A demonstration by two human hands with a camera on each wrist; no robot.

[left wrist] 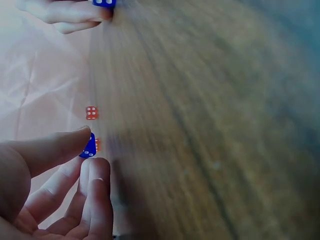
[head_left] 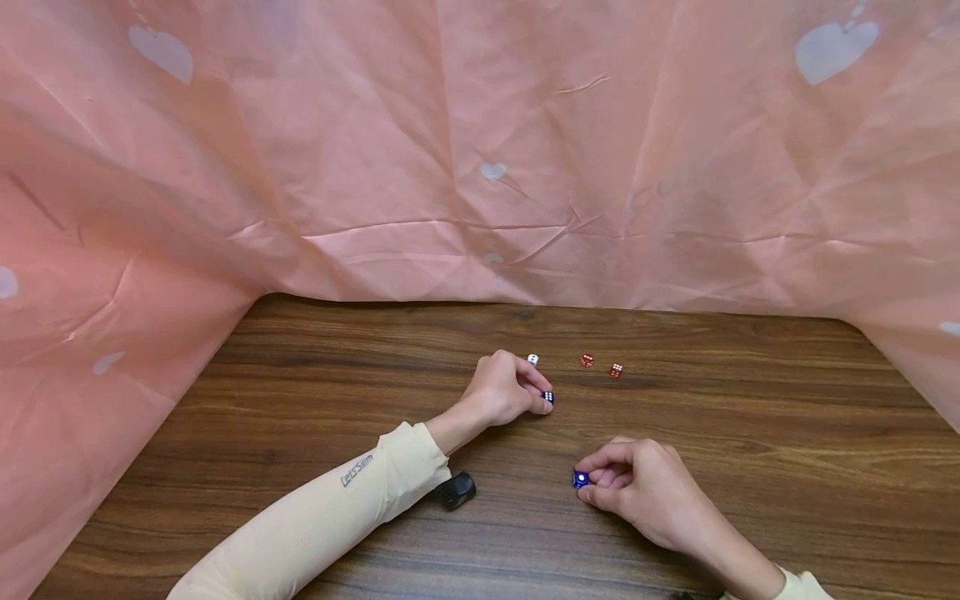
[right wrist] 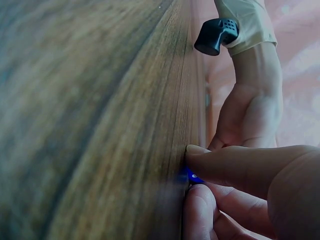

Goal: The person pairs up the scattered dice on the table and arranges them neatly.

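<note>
Thumb and fingertips of my left hand pinch a dark blue die with white pips, six pips facing up. In the left wrist view that blue die is held between thumb and fingers, partly covered by them. Nearer the front and to the right, my right hand pinches another blue die, one large white pip on top. The right wrist view shows only a sliver of this blue die between thumb and finger, close to the tabletop. Whether either die touches the wood I cannot tell.
Just behind my left hand a white die stands on the wooden table. Farther right lie a red die and a second red die. A black camera sits under the left sleeve's cuff. Pink cloth borders the table.
</note>
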